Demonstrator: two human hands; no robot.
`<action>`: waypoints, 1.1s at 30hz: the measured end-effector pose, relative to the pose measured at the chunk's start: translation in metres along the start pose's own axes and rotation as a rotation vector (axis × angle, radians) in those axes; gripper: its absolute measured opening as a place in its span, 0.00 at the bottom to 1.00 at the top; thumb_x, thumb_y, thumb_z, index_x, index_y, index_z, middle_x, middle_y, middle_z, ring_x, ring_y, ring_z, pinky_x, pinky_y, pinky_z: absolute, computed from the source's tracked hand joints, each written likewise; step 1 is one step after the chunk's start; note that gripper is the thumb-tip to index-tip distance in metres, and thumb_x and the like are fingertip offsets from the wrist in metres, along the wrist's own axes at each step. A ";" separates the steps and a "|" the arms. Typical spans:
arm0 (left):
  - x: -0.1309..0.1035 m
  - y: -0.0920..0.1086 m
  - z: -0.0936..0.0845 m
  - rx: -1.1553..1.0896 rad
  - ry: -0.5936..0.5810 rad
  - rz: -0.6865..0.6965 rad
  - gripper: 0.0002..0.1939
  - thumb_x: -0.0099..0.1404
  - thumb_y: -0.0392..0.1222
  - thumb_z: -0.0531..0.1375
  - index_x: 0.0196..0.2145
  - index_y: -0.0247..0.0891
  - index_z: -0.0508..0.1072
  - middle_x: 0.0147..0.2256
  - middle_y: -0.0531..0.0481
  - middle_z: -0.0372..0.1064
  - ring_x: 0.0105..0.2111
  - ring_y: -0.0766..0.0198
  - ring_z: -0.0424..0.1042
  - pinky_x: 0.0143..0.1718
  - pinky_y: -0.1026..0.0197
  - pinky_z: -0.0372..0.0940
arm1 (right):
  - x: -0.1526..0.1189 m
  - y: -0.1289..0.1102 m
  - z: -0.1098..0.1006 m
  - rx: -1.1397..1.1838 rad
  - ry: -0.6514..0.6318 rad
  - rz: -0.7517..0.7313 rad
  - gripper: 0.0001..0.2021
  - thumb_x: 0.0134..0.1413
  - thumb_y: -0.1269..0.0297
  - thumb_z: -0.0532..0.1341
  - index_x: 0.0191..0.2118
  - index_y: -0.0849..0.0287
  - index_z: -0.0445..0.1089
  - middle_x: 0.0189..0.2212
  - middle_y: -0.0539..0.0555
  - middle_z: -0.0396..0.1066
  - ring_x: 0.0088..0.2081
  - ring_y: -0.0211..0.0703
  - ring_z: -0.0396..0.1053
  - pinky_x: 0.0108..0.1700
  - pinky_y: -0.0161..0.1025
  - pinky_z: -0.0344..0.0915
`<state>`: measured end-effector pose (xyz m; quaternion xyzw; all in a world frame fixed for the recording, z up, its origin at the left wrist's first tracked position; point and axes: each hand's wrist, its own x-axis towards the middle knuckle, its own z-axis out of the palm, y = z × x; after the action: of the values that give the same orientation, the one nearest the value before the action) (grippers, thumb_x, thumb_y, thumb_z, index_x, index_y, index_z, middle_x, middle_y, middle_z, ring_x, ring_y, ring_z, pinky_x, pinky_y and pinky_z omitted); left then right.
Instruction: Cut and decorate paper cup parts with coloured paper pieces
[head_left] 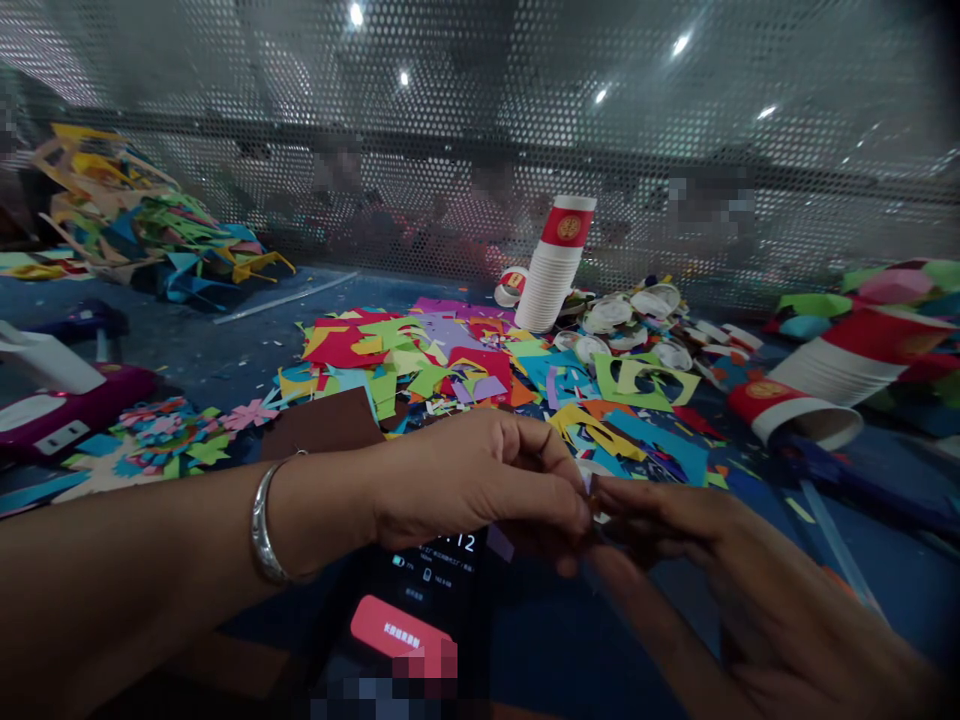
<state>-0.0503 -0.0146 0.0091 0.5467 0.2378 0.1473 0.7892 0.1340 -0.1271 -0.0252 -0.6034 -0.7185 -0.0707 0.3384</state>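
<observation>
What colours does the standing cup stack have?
The stack is white, with a red, gold-marked band; head view.

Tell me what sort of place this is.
Probably a craft workspace: coloured paper scraps lie on a blue table, along with a stack of paper cups and what looks like a blue glue gun.

Counted two hands (457, 475) (720, 560), one bracelet (264, 522), one phone (420, 600), one standing cup stack (553, 275).
Left of that stack lay one power strip (112, 395), one loose clear stick (289, 297); right, at least one tilted stack (844, 360); scraps (337, 345) in front, uncountable.
</observation>
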 end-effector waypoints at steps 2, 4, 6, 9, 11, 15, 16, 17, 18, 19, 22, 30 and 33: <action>-0.001 0.001 0.002 -0.004 0.019 0.011 0.15 0.55 0.42 0.72 0.30 0.34 0.69 0.25 0.55 0.71 0.25 0.72 0.72 0.31 0.67 0.65 | 0.001 0.001 0.002 -0.042 0.007 -0.040 0.16 0.67 0.48 0.57 0.54 0.47 0.66 0.45 0.49 0.76 0.40 0.45 0.77 0.45 0.43 0.73; -0.001 0.003 0.004 -0.005 0.029 0.024 0.14 0.55 0.40 0.72 0.29 0.33 0.70 0.25 0.56 0.70 0.25 0.74 0.70 0.30 0.69 0.64 | 0.002 0.003 0.004 -0.075 0.014 -0.106 0.17 0.67 0.47 0.57 0.54 0.49 0.66 0.45 0.52 0.76 0.41 0.48 0.77 0.47 0.45 0.73; -0.001 0.003 0.005 -0.007 0.027 0.031 0.14 0.55 0.39 0.72 0.29 0.32 0.70 0.25 0.56 0.70 0.25 0.75 0.69 0.29 0.70 0.63 | 0.004 0.005 0.005 -0.105 0.027 -0.154 0.17 0.67 0.48 0.57 0.54 0.51 0.66 0.45 0.54 0.76 0.42 0.49 0.77 0.46 0.45 0.74; -0.001 0.003 0.005 -0.010 0.030 0.015 0.14 0.54 0.39 0.73 0.29 0.32 0.71 0.26 0.56 0.70 0.26 0.74 0.69 0.30 0.70 0.64 | 0.005 0.005 0.006 -0.131 0.032 -0.172 0.15 0.67 0.49 0.57 0.52 0.51 0.67 0.43 0.53 0.77 0.41 0.48 0.77 0.43 0.41 0.75; 0.000 0.003 0.005 -0.016 0.030 0.012 0.15 0.54 0.40 0.73 0.30 0.33 0.71 0.26 0.56 0.70 0.26 0.74 0.70 0.30 0.69 0.64 | 0.004 0.004 0.005 -0.132 0.014 -0.155 0.14 0.68 0.50 0.56 0.51 0.50 0.67 0.43 0.52 0.77 0.41 0.46 0.77 0.42 0.40 0.75; 0.000 0.002 0.005 -0.022 0.026 0.025 0.17 0.54 0.43 0.74 0.30 0.33 0.70 0.27 0.55 0.71 0.27 0.73 0.70 0.31 0.69 0.64 | 0.000 0.000 0.003 -0.142 0.014 -0.087 0.14 0.69 0.49 0.54 0.52 0.49 0.67 0.45 0.51 0.76 0.42 0.45 0.77 0.42 0.40 0.74; 0.001 0.002 0.004 -0.017 0.030 0.027 0.17 0.54 0.44 0.74 0.30 0.33 0.70 0.28 0.55 0.71 0.28 0.73 0.70 0.31 0.69 0.64 | -0.001 0.000 0.004 -0.138 0.017 -0.078 0.14 0.69 0.49 0.53 0.52 0.48 0.67 0.45 0.50 0.76 0.42 0.45 0.77 0.42 0.40 0.73; 0.001 0.001 0.004 -0.006 0.033 0.028 0.18 0.54 0.45 0.74 0.30 0.33 0.70 0.28 0.54 0.71 0.28 0.73 0.70 0.31 0.69 0.63 | -0.001 0.000 0.004 -0.130 0.018 -0.073 0.14 0.70 0.49 0.53 0.52 0.47 0.68 0.46 0.49 0.76 0.42 0.44 0.77 0.42 0.40 0.73; 0.000 0.001 0.004 0.008 0.037 0.028 0.19 0.54 0.46 0.74 0.31 0.33 0.70 0.29 0.54 0.71 0.28 0.72 0.69 0.31 0.68 0.62 | -0.001 0.000 0.004 -0.125 0.021 -0.070 0.14 0.70 0.49 0.54 0.52 0.47 0.68 0.46 0.49 0.76 0.42 0.44 0.77 0.42 0.40 0.73; 0.000 0.001 0.003 0.024 0.039 0.027 0.19 0.54 0.47 0.74 0.31 0.34 0.70 0.29 0.55 0.70 0.29 0.72 0.69 0.31 0.68 0.62 | -0.001 0.000 0.004 -0.124 0.026 -0.072 0.14 0.70 0.50 0.54 0.52 0.47 0.68 0.46 0.49 0.77 0.43 0.44 0.77 0.43 0.40 0.73; -0.001 -0.001 0.002 0.075 0.049 0.016 0.21 0.53 0.49 0.75 0.33 0.35 0.70 0.29 0.55 0.69 0.29 0.71 0.68 0.31 0.67 0.60 | -0.001 0.000 0.005 -0.144 0.049 -0.087 0.14 0.69 0.50 0.55 0.51 0.49 0.70 0.45 0.49 0.77 0.43 0.45 0.77 0.45 0.40 0.73; -0.002 -0.001 0.003 0.079 0.069 -0.006 0.21 0.51 0.50 0.75 0.32 0.36 0.71 0.29 0.54 0.70 0.29 0.70 0.68 0.32 0.65 0.60 | -0.004 0.001 0.004 -0.165 0.042 -0.073 0.17 0.69 0.47 0.54 0.49 0.51 0.71 0.43 0.51 0.78 0.41 0.46 0.78 0.48 0.44 0.74; -0.002 0.000 0.001 0.087 0.027 -0.017 0.20 0.52 0.49 0.75 0.31 0.36 0.71 0.29 0.55 0.69 0.29 0.70 0.67 0.32 0.66 0.60 | -0.005 0.004 0.003 -0.081 0.004 -0.058 0.17 0.67 0.47 0.57 0.52 0.50 0.71 0.44 0.51 0.78 0.43 0.49 0.78 0.49 0.46 0.74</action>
<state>-0.0515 -0.0165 0.0104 0.5766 0.2590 0.1375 0.7626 0.1372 -0.1287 -0.0318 -0.5954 -0.7316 -0.1106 0.3131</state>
